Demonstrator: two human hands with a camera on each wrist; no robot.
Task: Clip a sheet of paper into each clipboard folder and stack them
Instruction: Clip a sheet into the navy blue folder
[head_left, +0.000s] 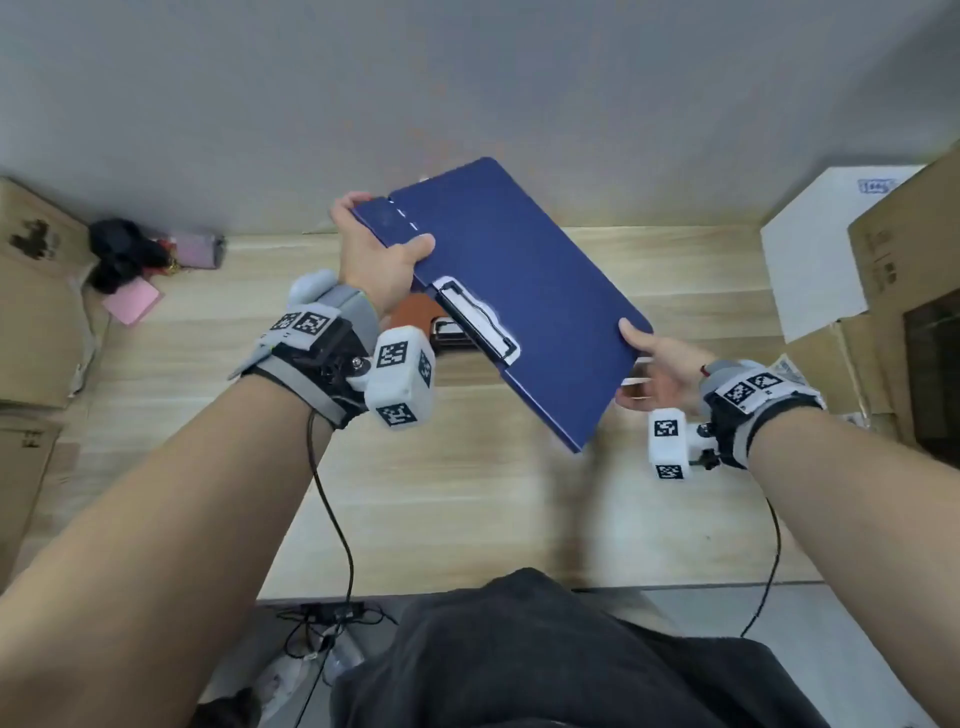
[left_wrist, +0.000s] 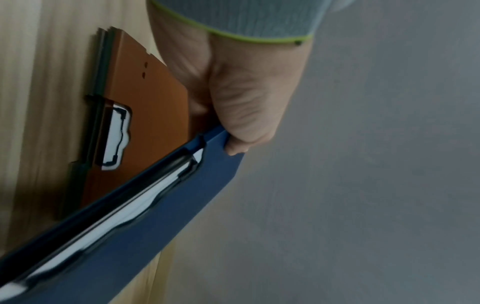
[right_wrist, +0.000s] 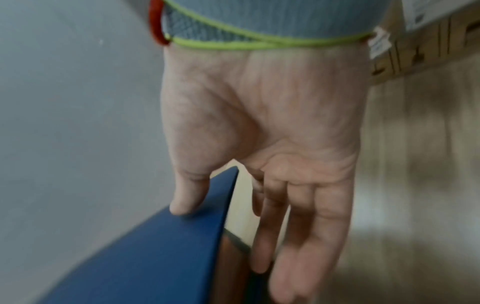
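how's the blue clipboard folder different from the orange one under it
The blue clipboard folder is held tilted in the air by the left hand and right hand; the orange clipboard folder lies flat on the wooden table, mostly hidden in the head view. Both show a clip through a cover cutout.

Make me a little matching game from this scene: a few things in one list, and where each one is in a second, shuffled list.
Things:
1. blue clipboard folder
2. orange clipboard folder
3. pink notepad
4. white box

Places:
A. far left of the table
B. far right of the table
C. held up in both hands
D. lying on the table under the held one

Pairs: 1-C, 2-D, 3-A, 4-B
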